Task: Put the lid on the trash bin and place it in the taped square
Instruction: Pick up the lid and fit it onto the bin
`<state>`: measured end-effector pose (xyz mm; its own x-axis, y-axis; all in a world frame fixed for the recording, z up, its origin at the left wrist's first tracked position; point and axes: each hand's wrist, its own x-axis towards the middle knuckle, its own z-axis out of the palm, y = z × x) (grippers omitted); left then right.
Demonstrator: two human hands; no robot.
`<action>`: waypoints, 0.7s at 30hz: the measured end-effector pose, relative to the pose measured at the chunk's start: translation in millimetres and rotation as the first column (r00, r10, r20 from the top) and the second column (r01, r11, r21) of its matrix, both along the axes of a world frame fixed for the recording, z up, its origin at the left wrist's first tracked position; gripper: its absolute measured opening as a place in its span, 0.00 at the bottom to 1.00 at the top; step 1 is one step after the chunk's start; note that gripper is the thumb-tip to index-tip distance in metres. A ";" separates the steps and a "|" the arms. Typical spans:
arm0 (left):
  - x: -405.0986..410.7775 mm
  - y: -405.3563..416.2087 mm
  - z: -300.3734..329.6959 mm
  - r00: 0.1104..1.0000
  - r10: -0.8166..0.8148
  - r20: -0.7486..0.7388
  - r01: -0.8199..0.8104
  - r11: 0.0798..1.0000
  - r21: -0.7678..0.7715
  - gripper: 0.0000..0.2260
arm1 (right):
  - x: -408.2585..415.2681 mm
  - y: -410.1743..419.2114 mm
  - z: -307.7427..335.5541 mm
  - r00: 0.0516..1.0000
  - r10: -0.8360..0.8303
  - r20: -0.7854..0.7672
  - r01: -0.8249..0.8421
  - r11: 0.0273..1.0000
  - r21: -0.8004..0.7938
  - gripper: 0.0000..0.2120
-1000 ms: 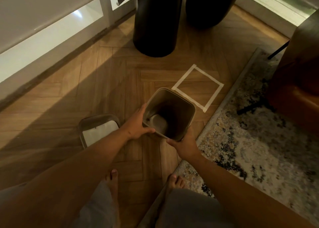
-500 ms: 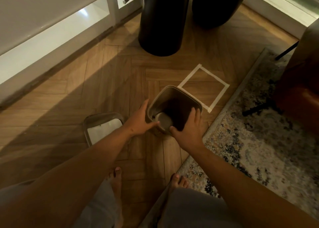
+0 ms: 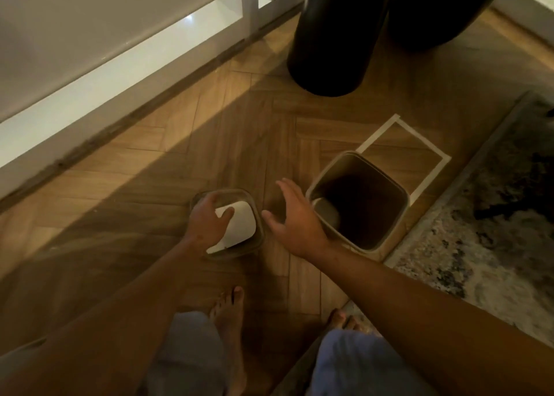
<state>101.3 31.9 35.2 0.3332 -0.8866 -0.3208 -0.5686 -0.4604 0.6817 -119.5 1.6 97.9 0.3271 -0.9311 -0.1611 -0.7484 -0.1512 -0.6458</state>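
On the herringbone wooden floor (image 3: 168,143), the left hand (image 3: 207,223) lies on the square brown lid with its white flap (image 3: 239,226), fingers curled loosely over its near-left part. Just right, the right hand (image 3: 295,218) hovers with fingers spread, holding nothing, beside the open brown plastic trash bin (image 3: 386,239). That bin stands overlapping the near-left edge of the white taped square (image 3: 431,172), beside the patterned rug (image 3: 494,245).

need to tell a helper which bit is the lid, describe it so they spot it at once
Start at the open bin standing on the wood floor beside the taped square. Look left of it, past the open right hand. The lid lies flat there under the left hand: a low rounded square frame with a white centre panel.
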 end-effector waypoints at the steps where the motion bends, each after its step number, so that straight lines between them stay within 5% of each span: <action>1: 6.8 3.9 -3.4 1.000 0.030 0.009 -0.030 1.000 0.007 0.25 | 6.8 0.4 -7.9 1.000 0.011 -0.003 -0.011 0.999 0.030 0.37; 6: 34.4 20.5 -24.8 0.989 0.136 0.061 -0.140 0.987 0.076 0.27 | 36.5 2.2 -50.9 1.000 -0.011 -0.021 0.014 0.986 0.168 0.36; 14: 56.4 37.6 -66.8 0.940 0.313 -0.137 -0.287 0.940 0.183 0.35 | 47.3 4.0 -121.0 0.988 0.030 -0.155 0.032 0.922 0.386 0.39; 21: 60.8 49.6 -88.5 0.896 0.286 -0.340 -0.213 0.948 0.235 0.25 | 49.7 14.2 -164.3 0.964 0.076 -0.255 0.072 0.849 0.524 0.40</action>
<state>162.1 81.5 -53.2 0.3631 -0.7014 -0.6133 -0.1461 -0.6930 0.7060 -69.8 15.8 -66.4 0.2070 -0.6811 -0.7023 -0.8979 0.1528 -0.4128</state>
